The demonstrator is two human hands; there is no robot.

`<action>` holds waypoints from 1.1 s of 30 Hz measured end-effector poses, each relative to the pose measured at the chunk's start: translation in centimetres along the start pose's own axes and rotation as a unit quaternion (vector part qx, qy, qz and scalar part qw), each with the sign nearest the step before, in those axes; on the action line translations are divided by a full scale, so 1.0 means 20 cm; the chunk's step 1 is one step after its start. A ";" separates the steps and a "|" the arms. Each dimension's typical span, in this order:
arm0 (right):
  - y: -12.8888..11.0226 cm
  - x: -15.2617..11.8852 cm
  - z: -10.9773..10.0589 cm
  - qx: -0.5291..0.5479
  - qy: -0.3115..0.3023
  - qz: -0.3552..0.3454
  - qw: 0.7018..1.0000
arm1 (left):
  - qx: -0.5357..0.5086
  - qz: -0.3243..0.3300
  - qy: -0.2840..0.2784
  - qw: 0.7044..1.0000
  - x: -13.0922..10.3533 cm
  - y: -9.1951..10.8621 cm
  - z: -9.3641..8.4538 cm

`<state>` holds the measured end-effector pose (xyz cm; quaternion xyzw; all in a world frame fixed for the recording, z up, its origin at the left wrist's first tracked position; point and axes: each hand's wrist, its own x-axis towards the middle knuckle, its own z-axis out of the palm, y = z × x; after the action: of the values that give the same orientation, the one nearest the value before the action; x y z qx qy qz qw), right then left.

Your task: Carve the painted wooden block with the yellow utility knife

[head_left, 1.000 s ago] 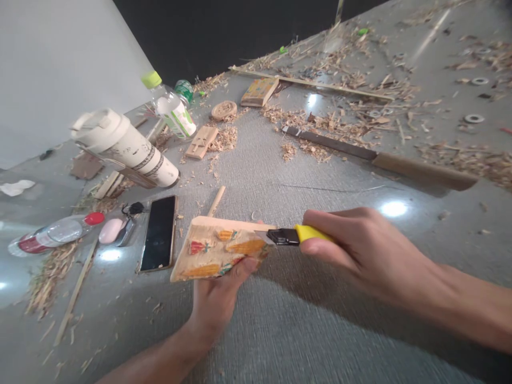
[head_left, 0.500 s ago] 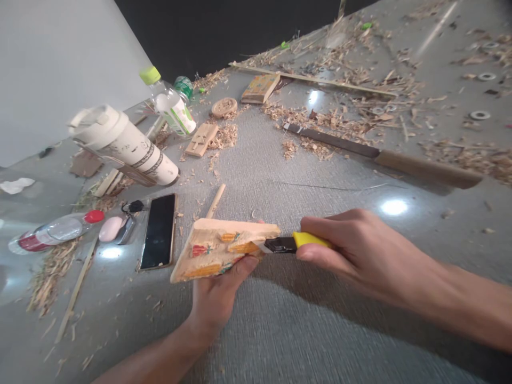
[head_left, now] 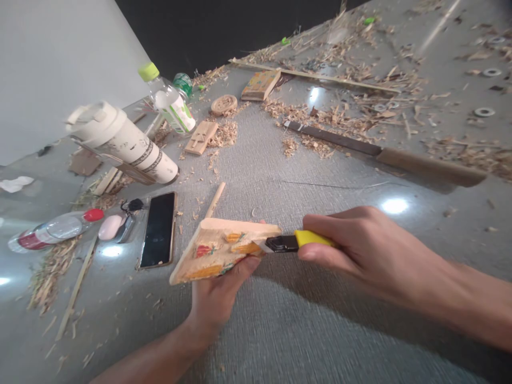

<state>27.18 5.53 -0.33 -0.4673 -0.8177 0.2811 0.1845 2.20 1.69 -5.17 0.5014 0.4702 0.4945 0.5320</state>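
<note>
From below, my left hand (head_left: 224,290) grips a carved wooden block (head_left: 218,266), its thumb on the near right edge and most fingers hidden under it. Orange, red and green painted shapes cover the block's face. My right hand (head_left: 356,242) is closed round the yellow and black utility knife (head_left: 286,244). The knife's blade touches the painted face near the block's right end, beside an orange shape. Behind the block, a thin wooden stick (head_left: 216,199) lies on the grey tabletop (head_left: 248,170).
Left of the block are a phone (head_left: 158,229), earbud case (head_left: 110,228), red-capped bottle (head_left: 60,232), white tumbler (head_left: 124,141) and green-capped bottle (head_left: 172,104). Farther back lie carved wood pieces (head_left: 202,137), a long saw (head_left: 380,152) and scattered wood shavings (head_left: 332,117).
Both hands stay almost in place, with the knife blade still against the block. The right hand and knife have shifted very slightly to the right.
</note>
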 end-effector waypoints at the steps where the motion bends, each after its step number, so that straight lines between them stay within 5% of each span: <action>1: 0.00 0.00 0.00 -0.001 0.001 -0.001 1.000 | 0.003 0.000 0.000 1.000 0.00 0.00 0.00; 17: 0.03 0.00 -0.01 -0.062 0.004 -0.023 0.998 | 0.026 -0.039 0.010 0.999 -0.02 0.00 0.01; 26: 0.02 -0.02 0.04 -0.206 0.147 -0.068 0.965 | -0.027 -0.067 0.034 0.997 -0.08 0.03 0.07; 33: 0.03 0.02 0.04 -0.258 0.176 -0.080 0.947 | -0.061 -0.066 0.055 0.994 -0.04 0.04 0.11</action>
<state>27.01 5.87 -1.40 -0.4742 -0.8514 -0.0416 0.2202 4.20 0.78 -4.32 0.4079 0.4997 0.5126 0.5667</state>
